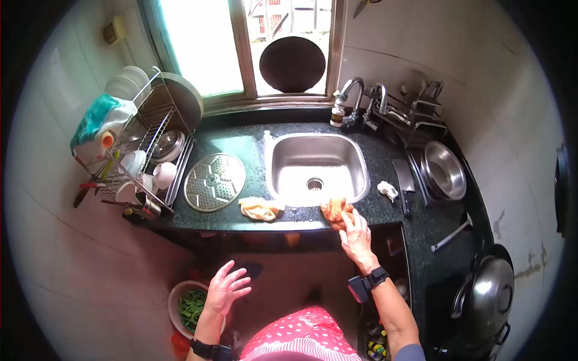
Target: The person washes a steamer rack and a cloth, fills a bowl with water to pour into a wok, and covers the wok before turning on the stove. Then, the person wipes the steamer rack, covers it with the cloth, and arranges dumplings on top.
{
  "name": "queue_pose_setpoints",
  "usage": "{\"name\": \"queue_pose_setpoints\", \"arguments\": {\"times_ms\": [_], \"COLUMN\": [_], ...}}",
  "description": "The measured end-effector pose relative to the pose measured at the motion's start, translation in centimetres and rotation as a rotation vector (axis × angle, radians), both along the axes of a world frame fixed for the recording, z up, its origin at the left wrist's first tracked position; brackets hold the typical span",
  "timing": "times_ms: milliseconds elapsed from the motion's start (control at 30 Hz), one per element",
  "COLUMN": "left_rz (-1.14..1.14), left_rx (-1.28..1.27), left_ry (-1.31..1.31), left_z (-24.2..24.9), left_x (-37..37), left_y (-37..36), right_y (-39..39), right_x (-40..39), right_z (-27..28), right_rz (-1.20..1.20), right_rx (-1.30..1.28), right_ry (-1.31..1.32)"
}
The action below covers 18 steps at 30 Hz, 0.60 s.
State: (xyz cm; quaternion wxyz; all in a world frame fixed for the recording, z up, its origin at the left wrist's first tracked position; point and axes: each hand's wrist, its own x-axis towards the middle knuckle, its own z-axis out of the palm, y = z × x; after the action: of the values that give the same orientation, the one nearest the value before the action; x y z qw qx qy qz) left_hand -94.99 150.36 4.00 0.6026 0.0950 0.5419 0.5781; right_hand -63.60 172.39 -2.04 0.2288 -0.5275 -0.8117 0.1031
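- Orange, crumpled cloth [332,210], apparently, lies on the dark bench [256,153] at the front of the sink [314,153]; probably light, soft, slippery if wet, best grasped by its bunched middle.
- Right hand [357,237] touches it; whether the fingers pinch, one cannot tell.
- Left hand [226,291] hangs free, fingers spread.
- Pale tub [175,299] below holds green leaves [192,310]; wire rack [159,127] holds plates [122,88].
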Motion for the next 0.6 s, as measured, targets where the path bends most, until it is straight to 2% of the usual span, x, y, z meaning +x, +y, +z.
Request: {"name": "queue_pose_setpoints", "arguments": {"times_ms": [67, 133, 200, 233, 333, 467, 533, 567, 600], "left_rz": [0.025, 0.005, 0.069, 0.059, 0.050, -0.068, -0.136, -0.156, -0.240], "left_rx": [-0.019, -0.023, -0.040, -0.070, -0.116, 0.046, 0.129, 0.128, 0.227], "left_ry": [0.056, 0.286, 0.313, 0.361, 0.481, 0.966, 1.201, 1.186, 1.322], "left_z": [0.4, -0.6, -0.6, -1.1, -1.5, -5.3, -4.8, -5.1, -5.6], "left_x": [0.4, 0.3, 0.2, -0.3, -1.4, -3.9, -4.1, -4.3, -4.4], "left_y": [2.9, 5.1, 7.1, 7.9, 10.3, 14.5, 17.2, 18.5, 19.7], "right_y": [2.4, 3.8, 4.8, 5.3, 6.8, 7.2, 6.9, 6.7, 6.4], "right_x": [-0.9, -1.5, -1.5, -1.4, -1.2, -1.8, -2.3, -2.5, -2.7], "right_z": [-1.5, -3.0, -3.7, -3.9, -3.4, -2.2, -1.7, -1.2, -0.9], "right_rz": [0.019, 0.043, 0.110, 0.117, 0.121, 0.113, 0.096, 0.080, 0.068], "right_rx": [0.051, 0.025, 0.042, 0.130, -0.011, -0.094, -0.111, -0.129, -0.148], "right_ry": [-0.094, -0.103, -0.282, -0.253, -0.137, -0.181, -0.215, -0.253, -0.294]}}
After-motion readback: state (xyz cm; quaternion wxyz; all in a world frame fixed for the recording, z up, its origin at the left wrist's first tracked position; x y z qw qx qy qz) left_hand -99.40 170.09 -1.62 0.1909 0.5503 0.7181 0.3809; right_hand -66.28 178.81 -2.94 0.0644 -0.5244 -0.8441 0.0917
